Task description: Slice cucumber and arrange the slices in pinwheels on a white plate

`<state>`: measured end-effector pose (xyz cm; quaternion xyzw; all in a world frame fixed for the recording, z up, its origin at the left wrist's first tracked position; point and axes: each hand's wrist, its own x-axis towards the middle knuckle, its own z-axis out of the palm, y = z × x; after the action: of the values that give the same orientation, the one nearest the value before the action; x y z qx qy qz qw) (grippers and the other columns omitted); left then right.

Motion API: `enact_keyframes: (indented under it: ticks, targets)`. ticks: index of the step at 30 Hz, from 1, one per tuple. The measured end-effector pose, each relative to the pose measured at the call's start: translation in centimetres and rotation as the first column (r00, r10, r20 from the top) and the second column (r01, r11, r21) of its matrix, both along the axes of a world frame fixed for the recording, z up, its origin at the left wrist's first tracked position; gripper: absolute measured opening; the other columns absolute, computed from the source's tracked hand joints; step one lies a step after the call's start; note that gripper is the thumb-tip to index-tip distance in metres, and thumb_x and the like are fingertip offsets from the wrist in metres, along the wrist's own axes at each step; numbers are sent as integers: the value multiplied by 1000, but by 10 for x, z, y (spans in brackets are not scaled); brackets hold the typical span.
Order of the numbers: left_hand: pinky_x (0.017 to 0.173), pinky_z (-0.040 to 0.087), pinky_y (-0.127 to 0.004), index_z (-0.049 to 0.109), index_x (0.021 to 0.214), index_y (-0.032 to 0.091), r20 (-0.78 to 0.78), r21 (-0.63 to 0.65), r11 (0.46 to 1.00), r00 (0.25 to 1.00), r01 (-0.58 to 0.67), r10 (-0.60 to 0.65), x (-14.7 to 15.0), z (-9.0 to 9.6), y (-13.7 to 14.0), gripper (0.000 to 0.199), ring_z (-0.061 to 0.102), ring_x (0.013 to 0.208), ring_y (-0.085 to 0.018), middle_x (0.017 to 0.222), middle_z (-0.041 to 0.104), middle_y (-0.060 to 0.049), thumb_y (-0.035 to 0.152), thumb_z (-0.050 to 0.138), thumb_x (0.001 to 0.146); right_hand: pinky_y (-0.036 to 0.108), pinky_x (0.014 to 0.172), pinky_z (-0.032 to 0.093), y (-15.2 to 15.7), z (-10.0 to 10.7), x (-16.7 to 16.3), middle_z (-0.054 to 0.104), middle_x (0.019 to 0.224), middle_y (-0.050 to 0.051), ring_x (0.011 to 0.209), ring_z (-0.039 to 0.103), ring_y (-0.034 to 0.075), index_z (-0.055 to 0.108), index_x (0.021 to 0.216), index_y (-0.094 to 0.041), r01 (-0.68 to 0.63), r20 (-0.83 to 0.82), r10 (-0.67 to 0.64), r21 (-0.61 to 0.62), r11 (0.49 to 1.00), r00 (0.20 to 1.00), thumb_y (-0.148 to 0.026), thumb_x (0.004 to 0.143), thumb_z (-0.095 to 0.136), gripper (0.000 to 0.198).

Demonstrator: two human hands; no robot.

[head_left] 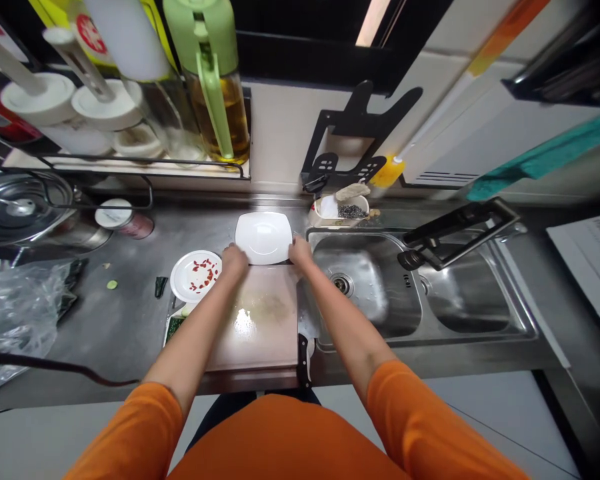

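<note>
A white square plate (263, 238) with rounded corners is held at the far edge of the cutting board (260, 333). My left hand (235, 259) grips its near left corner, and my right hand (300, 251) has its right side. Nothing lies on this plate. Left of my left hand sits a round white plate (183, 275) with small red pieces (205, 275) on it. A piece of dark green vegetable (175, 325), partly hidden by my left arm, rests at the board's left side. Along the board's right edge lies a black-handled knife (304, 360).
A double steel sink (375, 293) with a black faucet (445, 233) is on the right. Behind it stands a sponge caddy (341, 208). Clear plastic bags (15, 307), a jar (125, 218) and a pot lid (20, 207) occupy the left. An oil bottle (213, 100) stands on the rack.
</note>
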<state>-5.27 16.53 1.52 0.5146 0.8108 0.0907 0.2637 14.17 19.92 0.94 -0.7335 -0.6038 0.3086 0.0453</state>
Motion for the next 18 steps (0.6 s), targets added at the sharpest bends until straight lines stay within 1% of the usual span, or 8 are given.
enact_keyframes:
  ticks: [3, 5, 8, 10, 12, 14, 16, 18]
  targets:
    - [84, 46, -38, 56, 108, 0, -50, -11, 1000, 998, -28, 27, 2, 3, -4, 33, 62, 102, -32, 106, 63, -29, 15, 50, 79, 27, 83, 43, 3, -1, 2, 66, 94, 9, 89, 61, 19, 61, 110, -12, 6, -25, -6, -15, 1000, 1000, -12, 83, 42, 32]
    - [85, 45, -37, 57, 108, 3, -49, 10, 1000, 999, -23, 23, 3, 9, -5, 33, 62, 102, -31, 107, 64, -25, 17, 50, 80, 26, 79, 44, 4, 3, 3, 66, 87, 8, 82, 62, 18, 62, 107, -12, 16, -36, -17, -29, 999, 999, -12, 83, 43, 30]
    - [86, 45, -38, 59, 107, 5, -27, 74, 997, 1000, -5, 7, 1, 22, -10, 32, 61, 101, -30, 104, 65, -22, 19, 50, 80, 25, 72, 45, 1, 15, 4, 66, 77, 6, 71, 61, 17, 61, 107, -12, 32, -48, -35, -48, 998, 998, -15, 84, 42, 30]
    - [85, 45, -38, 59, 107, 7, -17, 123, 992, 1000, -4, 6, -1, 30, -19, 31, 61, 99, -30, 102, 66, -19, 20, 50, 79, 24, 69, 45, -7, 26, 5, 66, 74, 4, 66, 61, 16, 60, 109, -13, 38, -63, -41, -44, 998, 997, -17, 85, 41, 31]
    - [83, 46, -37, 60, 104, 10, 2, 171, 985, 1000, -11, 11, -3, 38, -34, 29, 61, 96, -28, 99, 67, -15, 22, 50, 79, 23, 71, 44, -19, 39, 6, 67, 75, 3, 68, 60, 16, 61, 108, -15, 34, -79, -34, 4, 999, 996, -19, 85, 42, 30]
    - [80, 46, -37, 61, 98, 13, 26, 213, 977, 1000, -12, 7, -6, 43, -55, 24, 61, 91, -27, 94, 67, -12, 24, 51, 78, 23, 74, 42, -36, 49, 7, 68, 78, 3, 74, 61, 17, 62, 105, -17, 29, -59, -27, 37, 999, 998, -20, 85, 41, 29]
    - [77, 47, -36, 61, 94, 15, 49, 248, 969, 999, -4, -8, -8, 44, -80, 22, 61, 88, -27, 88, 66, -10, 26, 51, 78, 23, 74, 41, -56, 55, 8, 69, 82, 4, 79, 61, 17, 63, 106, -18, 26, -31, -25, 39, 999, 999, -22, 85, 43, 29]
    - [74, 46, -37, 59, 91, 15, 49, 241, 970, 998, 18, -31, -11, 42, -105, 20, 60, 83, -27, 84, 65, -10, 28, 51, 78, 23, 74, 39, -79, 56, 8, 69, 85, 4, 83, 61, 18, 63, 106, -18, 21, -21, -21, 17, 1000, 1000, -22, 85, 43, 29]
